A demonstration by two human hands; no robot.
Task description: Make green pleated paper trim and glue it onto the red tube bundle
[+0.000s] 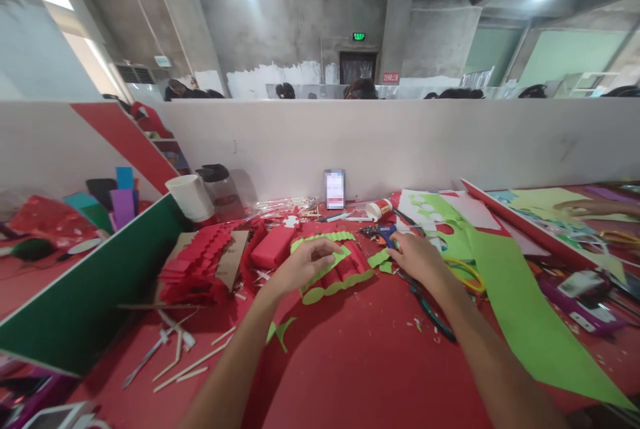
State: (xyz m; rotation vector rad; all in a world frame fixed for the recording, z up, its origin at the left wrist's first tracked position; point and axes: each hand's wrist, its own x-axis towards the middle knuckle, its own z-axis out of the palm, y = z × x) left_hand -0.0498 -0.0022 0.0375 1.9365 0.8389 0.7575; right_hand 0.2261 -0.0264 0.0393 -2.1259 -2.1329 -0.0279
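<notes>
In front of me lies a paper model [330, 279] with red rolls and bright green scalloped edges. My left hand [310, 262] is over its left part, with bent fingers and thumb closed on a green paper piece [343, 253] on top. Just right of the model, my right hand [413, 254] has its fingers closed at the back end of a blue glue gun [384, 234], whose nozzle points left. The palm side of both hands is hidden. Small green paper scraps [381, 259] lie between the model and my right hand.
A red box [273, 247] and pleated red paper [197, 259] lie left. Wooden sticks [193, 369] are in front. Scissors [433, 315] and a long green sheet [520, 309] lie right. A phone [335, 189] leans against the white partition [400, 142]; a green divider [95, 289] stands left.
</notes>
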